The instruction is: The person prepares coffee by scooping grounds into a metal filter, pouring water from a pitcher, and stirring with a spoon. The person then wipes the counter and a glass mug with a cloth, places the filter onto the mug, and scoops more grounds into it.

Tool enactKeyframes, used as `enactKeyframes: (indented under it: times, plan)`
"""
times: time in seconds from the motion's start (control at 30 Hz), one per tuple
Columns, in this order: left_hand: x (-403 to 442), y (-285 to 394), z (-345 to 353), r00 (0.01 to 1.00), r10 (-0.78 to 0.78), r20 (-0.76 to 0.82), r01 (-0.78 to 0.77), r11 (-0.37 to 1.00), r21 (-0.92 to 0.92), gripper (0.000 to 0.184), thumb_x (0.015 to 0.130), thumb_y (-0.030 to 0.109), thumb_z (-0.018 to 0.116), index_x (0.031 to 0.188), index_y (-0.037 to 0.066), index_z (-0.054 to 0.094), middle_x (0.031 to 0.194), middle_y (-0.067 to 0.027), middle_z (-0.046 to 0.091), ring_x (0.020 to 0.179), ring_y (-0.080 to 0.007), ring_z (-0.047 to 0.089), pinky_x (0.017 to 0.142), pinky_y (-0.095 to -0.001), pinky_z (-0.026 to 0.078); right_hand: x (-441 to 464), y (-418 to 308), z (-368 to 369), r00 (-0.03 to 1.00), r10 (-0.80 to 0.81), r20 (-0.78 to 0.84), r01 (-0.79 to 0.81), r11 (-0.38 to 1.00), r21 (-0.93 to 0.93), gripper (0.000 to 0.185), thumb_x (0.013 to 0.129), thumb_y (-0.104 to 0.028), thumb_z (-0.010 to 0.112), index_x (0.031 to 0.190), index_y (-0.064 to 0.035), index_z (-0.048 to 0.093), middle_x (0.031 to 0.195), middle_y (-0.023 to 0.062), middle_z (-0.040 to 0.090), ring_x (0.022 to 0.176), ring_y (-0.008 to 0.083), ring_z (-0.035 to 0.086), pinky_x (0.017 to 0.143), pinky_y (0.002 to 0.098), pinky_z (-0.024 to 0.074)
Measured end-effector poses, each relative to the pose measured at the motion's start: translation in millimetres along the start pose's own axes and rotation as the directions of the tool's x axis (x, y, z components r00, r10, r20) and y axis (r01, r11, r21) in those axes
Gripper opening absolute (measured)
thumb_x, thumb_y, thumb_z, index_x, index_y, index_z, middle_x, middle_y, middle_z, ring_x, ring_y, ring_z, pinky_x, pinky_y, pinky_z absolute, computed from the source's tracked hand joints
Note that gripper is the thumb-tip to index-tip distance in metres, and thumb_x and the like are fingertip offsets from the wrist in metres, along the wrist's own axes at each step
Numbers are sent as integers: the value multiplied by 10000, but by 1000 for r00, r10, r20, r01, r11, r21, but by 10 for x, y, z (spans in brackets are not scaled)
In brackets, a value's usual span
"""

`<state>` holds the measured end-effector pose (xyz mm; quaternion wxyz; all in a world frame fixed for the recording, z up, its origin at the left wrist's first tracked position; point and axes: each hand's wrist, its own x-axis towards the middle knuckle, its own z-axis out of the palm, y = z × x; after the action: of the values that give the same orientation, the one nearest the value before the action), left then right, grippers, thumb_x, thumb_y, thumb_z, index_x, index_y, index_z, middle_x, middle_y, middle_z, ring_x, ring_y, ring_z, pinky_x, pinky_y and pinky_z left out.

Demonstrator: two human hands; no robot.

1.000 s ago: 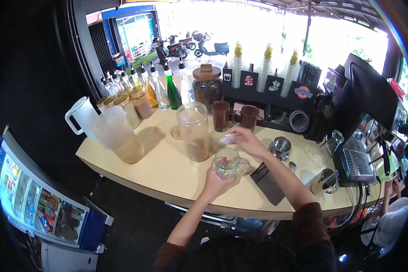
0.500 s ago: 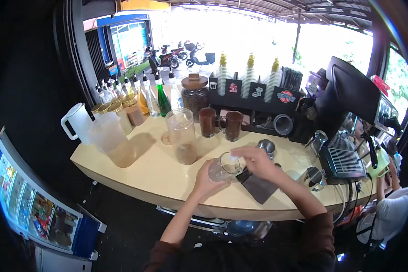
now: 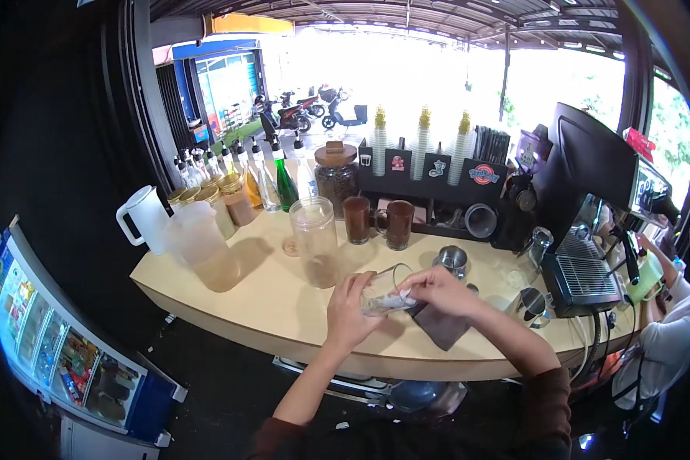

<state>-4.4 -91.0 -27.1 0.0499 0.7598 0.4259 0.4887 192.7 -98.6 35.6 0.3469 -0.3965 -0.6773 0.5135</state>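
Note:
Over the front of the counter, my left hand (image 3: 350,313) is wrapped round a clear glass (image 3: 385,285), which is tilted with its mouth up and to the right. My right hand (image 3: 438,291) is closed in a pinch at the glass's right side, on a small white wad that looks like tissue (image 3: 403,296). Whether the wad is inside the glass or against its outside, I cannot tell. Beneath my right hand lies a dark folded cloth (image 3: 441,330). Just behind my left hand stands a clear jar (image 3: 315,244) with some brown contents low down.
Two glass mugs of brown drink (image 3: 357,220) stand behind. A metal cup (image 3: 452,261) and an espresso machine (image 3: 586,272) are to the right; plastic pitchers (image 3: 201,249) and syrup bottles (image 3: 284,184) to the left. A co-worker (image 3: 667,337) is at far right.
The glass has tipped further over to the right in my left hand. My right hand has dropped from above its rim to its side, with the white wad.

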Motion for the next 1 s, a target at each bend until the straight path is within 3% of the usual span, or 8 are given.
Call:
enactKeyframes:
  times: [0.1, 0.2, 0.27, 0.33, 0.5, 0.6, 0.73, 1.0]
  plan:
    - [-13, -56, -69, 1000, 14, -13, -13, 997, 73, 624, 560, 179, 768, 1149, 127, 566, 1025, -90, 567, 934, -299, 553, 809, -399, 464, 51, 20, -52, 994, 112, -11, -104, 953, 285, 215, 863, 7, 507, 1007, 57, 660, 869, 48, 667, 780, 98, 586, 725, 241, 467]
    - [20, -102, -83, 992, 129, 0, -127, 974, 190, 628, 561, 194, 774, 1150, 129, 566, 1025, -86, 565, 920, -290, 548, 804, -396, 458, 145, 19, -60, 945, -50, -324, 210, 852, 481, 233, 865, 4, 502, 1033, 29, 662, 876, 57, 671, 769, 106, 588, 718, 240, 464]
    - [-7, -62, -55, 979, 202, 17, -199, 945, 260, 631, 560, 202, 780, 1149, 131, 567, 1025, -83, 565, 915, -285, 544, 804, -393, 456, 246, 153, -102, 909, -298, -290, 196, 923, -332, 243, 862, 40, 458, 1004, 39, 656, 1018, 107, 669, 887, 167, 631, 834, 286, 486]
    - [25, -1, -30, 981, 191, 33, -193, 939, 286, 634, 557, 193, 783, 1148, 122, 565, 1013, -89, 573, 912, -307, 558, 788, -408, 462, 146, 21, 103, 955, -232, -187, 175, 945, -277, 195, 827, 17, 518, 949, -14, 668, 920, 109, 663, 760, 152, 596, 722, 298, 472]
    - [-1, -211, -7, 986, -161, -38, 151, 972, -181, 691, 524, 173, 805, 1156, 81, 543, 998, -120, 580, 898, -346, 579, 791, -417, 482, -111, -68, 391, 753, -616, 233, 572, 437, -694, 256, 750, 103, 501, 911, -17, 659, 858, 140, 643, 772, 323, 621, 701, 343, 495]
    - [30, -374, -152, 971, -207, -120, 173, 954, -244, 723, 507, 169, 816, 1163, 63, 530, 1002, -131, 580, 909, -351, 580, 819, -414, 484, -193, 8, 150, 924, -382, -2, 337, 818, -466, 269, 747, 120, 498, 920, -11, 658, 892, 141, 653, 843, 318, 642, 764, 329, 504]
    - [42, -169, -181, 990, -61, -128, 67, 997, 43, 698, 508, 169, 804, 1149, 71, 544, 1019, -125, 577, 961, -334, 561, 852, -413, 466, -45, -155, 163, 753, -600, -271, 446, 767, -462, 358, 766, 134, 460, 1013, -22, 667, 955, 155, 663, 867, 275, 655, 770, 321, 502]
    - [-25, -127, -74, 1000, -9, 17, 9, 1000, 17, 641, 502, 187, 795, 1092, 70, 576, 1011, -108, 579, 946, -320, 559, 828, -402, 464, -169, -48, 101, 954, -276, 121, 301, 863, -406, 365, 757, 102, 456, 1047, -17, 642, 915, 173, 651, 827, 282, 643, 735, 324, 479]
